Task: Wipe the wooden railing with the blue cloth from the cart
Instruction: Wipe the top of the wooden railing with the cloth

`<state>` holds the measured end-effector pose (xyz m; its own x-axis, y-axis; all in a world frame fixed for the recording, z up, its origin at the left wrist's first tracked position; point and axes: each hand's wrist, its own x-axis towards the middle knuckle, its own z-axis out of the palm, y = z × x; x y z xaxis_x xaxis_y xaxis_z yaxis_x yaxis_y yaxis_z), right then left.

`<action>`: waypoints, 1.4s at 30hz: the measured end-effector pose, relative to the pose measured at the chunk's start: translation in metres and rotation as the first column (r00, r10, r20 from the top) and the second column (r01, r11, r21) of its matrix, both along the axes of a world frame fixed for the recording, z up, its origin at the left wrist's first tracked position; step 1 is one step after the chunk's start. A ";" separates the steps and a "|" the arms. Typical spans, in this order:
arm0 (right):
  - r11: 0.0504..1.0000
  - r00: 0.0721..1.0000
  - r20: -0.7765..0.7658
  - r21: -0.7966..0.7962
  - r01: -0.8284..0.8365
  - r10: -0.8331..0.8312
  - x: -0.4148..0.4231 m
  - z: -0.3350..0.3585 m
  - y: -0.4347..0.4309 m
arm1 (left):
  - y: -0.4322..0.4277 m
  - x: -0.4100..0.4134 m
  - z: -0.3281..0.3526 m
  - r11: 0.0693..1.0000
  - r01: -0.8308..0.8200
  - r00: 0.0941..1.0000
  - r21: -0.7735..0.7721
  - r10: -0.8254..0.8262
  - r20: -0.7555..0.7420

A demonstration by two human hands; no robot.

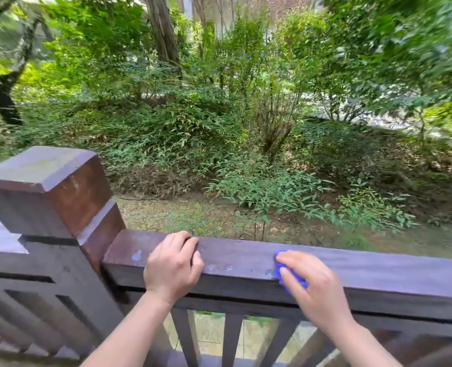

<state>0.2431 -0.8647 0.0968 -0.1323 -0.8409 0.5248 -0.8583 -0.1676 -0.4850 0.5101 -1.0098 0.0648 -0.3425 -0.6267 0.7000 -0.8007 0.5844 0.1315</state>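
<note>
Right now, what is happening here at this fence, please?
A person is wiping the top of a wooden railing outdoors. The right hand presses a bunched blue cloth on the top rail, while the left hand rests empty on the same rail, closer to the square post. Some pale spots show on the rail around the left hand and up to the cloth. Beyond the railing are bushes and trees.
</note>
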 end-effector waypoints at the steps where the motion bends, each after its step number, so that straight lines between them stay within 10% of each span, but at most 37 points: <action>1: 0.995 0.994 -0.040 -0.014 -0.104 0.103 0.006 -0.003 0.004 | 0.000 -0.001 0.001 1.000 -0.006 1.000 0.000 0.006 0.000; 4: 0.979 0.966 -0.169 -0.017 -0.202 0.196 0.003 -0.001 -0.008 | 0.002 -0.001 0.003 1.000 -0.004 1.000 0.005 0.004 0.010; 9: 0.995 0.995 -0.050 0.050 0.089 -0.087 0.000 0.003 -0.035 | 0.007 -0.001 0.009 0.999 -0.023 0.999 0.047 0.021 0.039; 13: 0.986 0.964 -0.209 0.002 -0.168 0.164 0.026 -0.014 -0.032 | 0.011 -0.003 0.018 0.994 -0.036 0.998 0.107 0.030 0.051; 18: 0.998 0.989 -0.131 0.003 0.063 -0.062 0.026 0.001 -0.052 | 0.016 0.001 0.024 0.980 -0.033 0.995 0.194 0.014 0.096; 23: 0.990 0.954 -0.268 -0.006 -0.141 0.134 0.041 -0.008 -0.041 | 0.012 0.005 0.022 0.979 -0.019 0.993 0.204 -0.005 0.115; 30: 0.960 0.963 -0.091 0.091 0.263 -0.255 0.010 0.004 -0.063 | 0.012 0.003 0.023 0.977 -0.044 0.992 0.209 0.018 0.128; 36: 0.998 0.956 -0.286 -0.020 0.057 -0.060 0.034 -0.003 -0.063 | 0.016 0.006 0.056 0.937 -0.025 0.992 0.348 -0.021 0.128; 42: 0.987 0.935 -0.315 -0.034 0.160 -0.162 0.063 -0.003 -0.072 | -0.003 0.075 0.128 0.963 -0.127 0.986 -0.236 0.149 0.078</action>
